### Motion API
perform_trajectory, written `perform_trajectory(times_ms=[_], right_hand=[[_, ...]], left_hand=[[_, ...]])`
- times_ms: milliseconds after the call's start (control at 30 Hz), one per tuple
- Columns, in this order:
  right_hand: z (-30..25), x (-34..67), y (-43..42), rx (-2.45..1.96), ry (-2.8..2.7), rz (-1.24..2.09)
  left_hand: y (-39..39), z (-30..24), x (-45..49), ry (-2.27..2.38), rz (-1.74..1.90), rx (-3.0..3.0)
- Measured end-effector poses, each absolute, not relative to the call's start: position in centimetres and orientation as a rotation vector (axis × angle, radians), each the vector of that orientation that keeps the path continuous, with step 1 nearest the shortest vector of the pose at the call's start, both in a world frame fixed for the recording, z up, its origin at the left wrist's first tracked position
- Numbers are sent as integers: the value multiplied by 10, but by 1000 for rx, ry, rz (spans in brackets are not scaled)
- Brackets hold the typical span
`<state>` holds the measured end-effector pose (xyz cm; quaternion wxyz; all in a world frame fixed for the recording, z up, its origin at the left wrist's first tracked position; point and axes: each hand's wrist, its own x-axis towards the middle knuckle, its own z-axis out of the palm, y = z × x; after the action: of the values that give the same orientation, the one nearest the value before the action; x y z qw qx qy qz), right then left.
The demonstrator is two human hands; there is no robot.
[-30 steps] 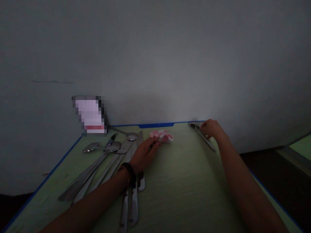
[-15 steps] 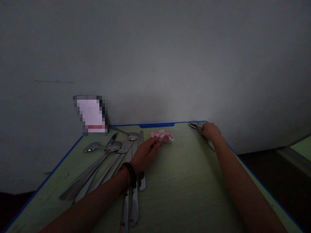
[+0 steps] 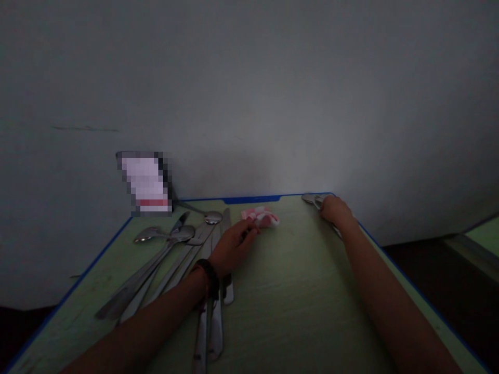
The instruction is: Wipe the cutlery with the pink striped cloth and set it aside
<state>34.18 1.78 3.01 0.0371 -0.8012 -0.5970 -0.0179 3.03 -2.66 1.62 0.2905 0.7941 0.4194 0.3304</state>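
Observation:
My left hand (image 3: 233,244) rests on the green table (image 3: 296,291), its fingers curled round the edge of a pink and white cloth (image 3: 260,216). A dark band sits on that wrist. My right hand (image 3: 336,210) lies on metal cutlery (image 3: 312,199) at the table's far right corner, fingers closed over it. Under and left of my left arm spreads a pile of spoons and knives (image 3: 171,259).
A grey wall rises right behind the table. A blurred-out upright object (image 3: 145,183) stands at the back left. The table has a blue rim (image 3: 251,199). Dark floor and another green surface (image 3: 483,234) lie to the right.
My right hand has slid the cutlery a little farther toward the far right corner. My left hand and the cloth have barely moved.

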Motion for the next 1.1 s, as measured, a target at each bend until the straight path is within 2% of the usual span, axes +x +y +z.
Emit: perform_trajectory(times_ms=[267,433,567,633,767,867,1100], right_hand=[[52,320,12,-2555,-1850,-69],[69,270,4,-2060,-2073,-23],[42,220,-2,-1596,-2103,257],[21,202,-5,-1567,-2105,252],[-1,188,-7,-1535,-2227,187],[0,187,-8,-1537,-2232,142],[3,188,-9,-1495,-2200,162]], left_hand=[[-26,16,31,1137,855,2124],[-28,18,28,1143,862,2141],[-26,38,17,1019,678,2390],[-20,50,7,1025,566,2523],[-1,63,-22,1400,411,2731],[11,57,-39,1872,108,2752],[18,32,-39,1958,25,2754]])
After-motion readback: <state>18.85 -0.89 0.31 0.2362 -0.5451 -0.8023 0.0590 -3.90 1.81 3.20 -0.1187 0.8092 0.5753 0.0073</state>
